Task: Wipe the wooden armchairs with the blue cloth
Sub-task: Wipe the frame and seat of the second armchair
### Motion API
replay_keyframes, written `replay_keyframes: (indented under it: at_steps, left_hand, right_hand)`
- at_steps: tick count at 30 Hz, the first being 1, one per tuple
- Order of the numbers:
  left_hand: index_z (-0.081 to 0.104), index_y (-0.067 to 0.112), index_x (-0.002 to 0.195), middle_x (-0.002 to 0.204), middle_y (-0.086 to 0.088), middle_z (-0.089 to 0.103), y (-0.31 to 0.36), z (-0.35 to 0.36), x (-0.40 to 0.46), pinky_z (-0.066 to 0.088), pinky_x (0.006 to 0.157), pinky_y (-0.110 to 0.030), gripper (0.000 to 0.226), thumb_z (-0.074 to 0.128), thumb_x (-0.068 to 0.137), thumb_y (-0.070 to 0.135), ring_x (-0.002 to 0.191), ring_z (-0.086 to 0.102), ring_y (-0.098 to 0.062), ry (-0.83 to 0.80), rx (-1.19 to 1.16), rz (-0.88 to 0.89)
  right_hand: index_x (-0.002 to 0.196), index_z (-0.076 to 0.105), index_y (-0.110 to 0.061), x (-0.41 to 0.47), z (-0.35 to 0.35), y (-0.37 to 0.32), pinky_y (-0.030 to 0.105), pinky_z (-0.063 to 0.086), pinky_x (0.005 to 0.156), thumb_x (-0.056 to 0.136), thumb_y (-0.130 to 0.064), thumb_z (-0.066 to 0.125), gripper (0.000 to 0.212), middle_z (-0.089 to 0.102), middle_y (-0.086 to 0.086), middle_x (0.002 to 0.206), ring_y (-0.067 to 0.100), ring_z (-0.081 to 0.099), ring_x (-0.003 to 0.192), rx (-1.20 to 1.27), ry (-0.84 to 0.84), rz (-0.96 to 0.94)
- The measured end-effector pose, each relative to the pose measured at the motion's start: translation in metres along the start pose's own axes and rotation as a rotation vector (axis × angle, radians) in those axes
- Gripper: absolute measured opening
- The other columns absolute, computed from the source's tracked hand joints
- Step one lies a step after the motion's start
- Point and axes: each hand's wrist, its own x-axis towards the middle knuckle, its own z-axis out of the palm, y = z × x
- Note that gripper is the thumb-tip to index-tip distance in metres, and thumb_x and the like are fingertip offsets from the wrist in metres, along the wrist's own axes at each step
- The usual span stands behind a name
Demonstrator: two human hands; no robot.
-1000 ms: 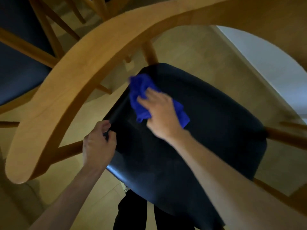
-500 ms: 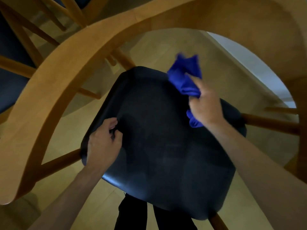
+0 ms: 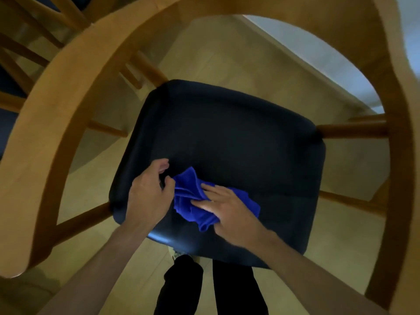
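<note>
I look straight down through the curved wooden arm-and-back rail (image 3: 75, 92) of an armchair onto its dark padded seat (image 3: 238, 137). The blue cloth (image 3: 193, 201) lies bunched on the near left part of the seat. My right hand (image 3: 229, 212) presses flat on the cloth with straight fingers. My left hand (image 3: 148, 196) rests on the seat's left edge beside the cloth, its fingers curled, the thumb close to the cloth's edge.
A second wooden chair (image 3: 29, 48) with a dark seat stands at the upper left. Wooden rungs (image 3: 354, 130) run under the seat. Pale wood floor (image 3: 238, 57) lies around, a white wall (image 3: 318, 48) at the upper right, and my dark trouser legs (image 3: 211, 287) below.
My right hand has swept the cloth from the seat's far right corner back to the near left, close to my left hand. The left hand has stayed on the seat's left edge.
</note>
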Motion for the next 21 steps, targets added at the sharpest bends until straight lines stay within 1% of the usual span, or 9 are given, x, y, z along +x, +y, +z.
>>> replay_keyframes:
  at_steps: [2, 3, 6, 8, 10, 11, 16, 18, 21]
  left_hand:
    - [0.053, 0.014, 0.131, 0.127, 0.002, 0.062, -0.006, 0.000, -0.009, 0.049, 0.099, -0.036, 0.039, 0.056, 0.093, 0.014, 0.114, 0.060, -0.014, -0.038, 0.018, 0.009]
    - [0.053, 0.014, 0.131, 0.126, 0.002, 0.062, -0.008, -0.001, -0.013, 0.048, 0.100, -0.035, 0.038, 0.056, 0.093, 0.013, 0.113, 0.060, -0.015, -0.052, 0.028, 0.014]
    - [0.053, 0.014, 0.131, 0.126, 0.002, 0.063, -0.013, 0.000, -0.023, 0.048, 0.099, -0.033, 0.038, 0.056, 0.093, 0.012, 0.112, 0.061, -0.016, -0.078, 0.041, 0.041]
    - [0.053, 0.013, 0.130, 0.125, 0.001, 0.063, -0.014, 0.001, -0.028, 0.048, 0.098, -0.033, 0.037, 0.055, 0.094, 0.012, 0.112, 0.061, -0.016, -0.094, 0.046, 0.072]
    - [0.053, 0.013, 0.130, 0.125, 0.001, 0.063, -0.014, 0.004, -0.033, 0.048, 0.099, -0.034, 0.037, 0.055, 0.094, 0.012, 0.112, 0.061, -0.016, -0.108, 0.051, 0.113]
    - [0.053, 0.013, 0.130, 0.125, 0.001, 0.063, -0.014, 0.006, -0.035, 0.048, 0.099, -0.034, 0.037, 0.054, 0.094, 0.012, 0.112, 0.060, -0.015, -0.114, 0.049, 0.130]
    - [0.054, 0.012, 0.129, 0.123, 0.002, 0.063, -0.027, 0.011, -0.053, 0.047, 0.097, -0.029, 0.036, 0.054, 0.093, 0.011, 0.111, 0.059, -0.012, -0.140, 0.030, 0.175]
    - [0.054, 0.011, 0.130, 0.123, 0.000, 0.062, -0.036, 0.011, -0.061, 0.046, 0.095, -0.027, 0.036, 0.052, 0.094, 0.008, 0.113, 0.058, -0.013, -0.160, 0.013, 0.156]
    - [0.053, 0.010, 0.130, 0.125, -0.002, 0.062, -0.050, 0.009, -0.076, 0.046, 0.093, -0.026, 0.036, 0.050, 0.095, 0.006, 0.112, 0.057, -0.012, -0.173, 0.035, 0.118]
  right_hand:
    - [0.131, 0.064, -0.018, -0.006, -0.019, 0.004, 0.010, 0.012, 0.115, 0.066, 0.006, 0.059, 0.069, 0.052, 0.007, 0.145, 0.016, 0.040, 0.138, 0.104, 0.059, 0.077]
    - [0.127, 0.067, -0.016, -0.008, -0.029, 0.007, 0.007, 0.015, 0.113, 0.065, 0.007, 0.057, 0.067, 0.056, 0.009, 0.140, 0.018, 0.046, 0.133, 0.137, 0.144, 0.125]
    - [0.124, 0.068, -0.013, -0.024, -0.055, 0.036, 0.014, 0.027, 0.113, 0.076, 0.012, 0.058, 0.055, 0.062, 0.011, 0.133, 0.022, 0.055, 0.126, 0.105, 0.555, 0.298]
    - [0.131, 0.063, -0.016, -0.042, -0.070, 0.065, 0.028, 0.032, 0.115, 0.082, 0.009, 0.054, 0.056, 0.058, 0.009, 0.138, 0.024, 0.052, 0.127, 0.041, 0.740, 0.507]
    - [0.137, 0.058, -0.017, -0.060, -0.070, 0.084, 0.050, 0.034, 0.113, 0.083, 0.005, 0.050, 0.059, 0.052, 0.009, 0.143, 0.030, 0.049, 0.129, -0.042, 0.730, 0.660]
    - [0.138, 0.057, -0.015, -0.064, -0.061, 0.083, 0.055, 0.033, 0.112, 0.081, 0.005, 0.050, 0.061, 0.050, 0.011, 0.145, 0.032, 0.047, 0.131, -0.074, 0.708, 0.693]
    - [0.131, 0.062, -0.008, -0.049, 0.042, 0.000, 0.053, 0.037, 0.108, 0.064, 0.008, 0.056, 0.070, 0.054, 0.018, 0.139, 0.035, 0.045, 0.136, -0.012, 0.740, 0.683]
    - [0.128, 0.064, -0.012, -0.039, 0.089, -0.047, 0.054, 0.039, 0.105, 0.058, 0.002, 0.061, 0.072, 0.058, 0.014, 0.135, 0.033, 0.047, 0.134, 0.001, 0.647, 0.575]
    - [0.130, 0.063, -0.021, -0.034, 0.128, -0.086, 0.049, 0.033, 0.113, 0.065, -0.001, 0.069, 0.068, 0.056, 0.003, 0.140, 0.022, 0.041, 0.139, 0.092, 0.506, 0.437]
